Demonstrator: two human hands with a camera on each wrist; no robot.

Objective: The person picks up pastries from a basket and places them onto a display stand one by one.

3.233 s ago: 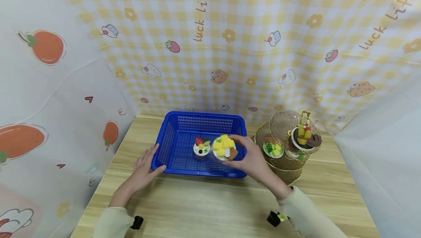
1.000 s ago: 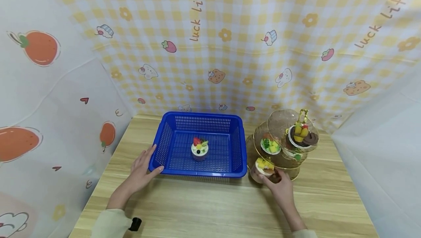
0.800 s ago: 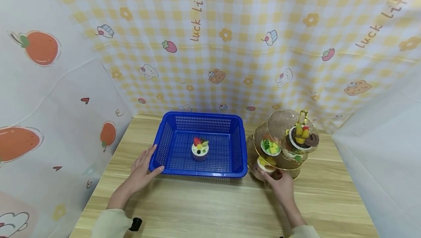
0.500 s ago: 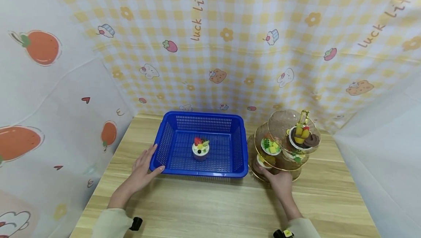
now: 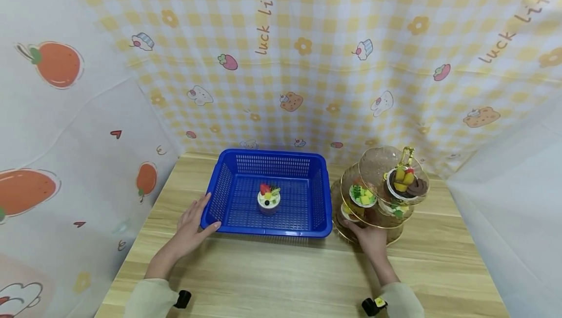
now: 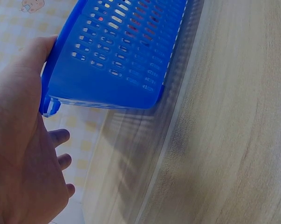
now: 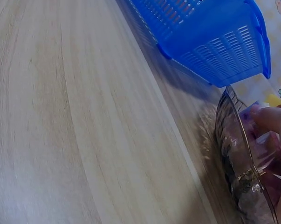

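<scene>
My left hand [image 5: 190,228] holds the front left corner of the blue plastic basket [image 5: 272,232], thumb at the front rim and fingers along the left side. In the left wrist view the thumb lies at the basket's rim, with the other fingertips below the corner. A fruit-topped dessert cup [image 5: 268,202] stands inside the basket. To the right, my right hand [image 5: 372,241] reaches in at the bottom tier of a three-tier amber stand [image 5: 366,157]. It grips a dessert cup [image 5: 349,213] with yellow cubes on top, partly hidden by the tier above and the fingers.
The stand's middle tier bears a cup of green and yellow pieces [image 5: 363,196] and another white cup. On top sits a chocolate-coloured dessert cup [image 5: 401,184] beside a gold handle [image 5: 407,156]. The wooden table [image 5: 272,279] meets a checked cloth [image 5: 303,79] at the back.
My right hand has carried the yellow-cube dessert cup from above the basket to the stand's bottom tier, then slid it further in. My left hand stays at the basket corner.
</scene>
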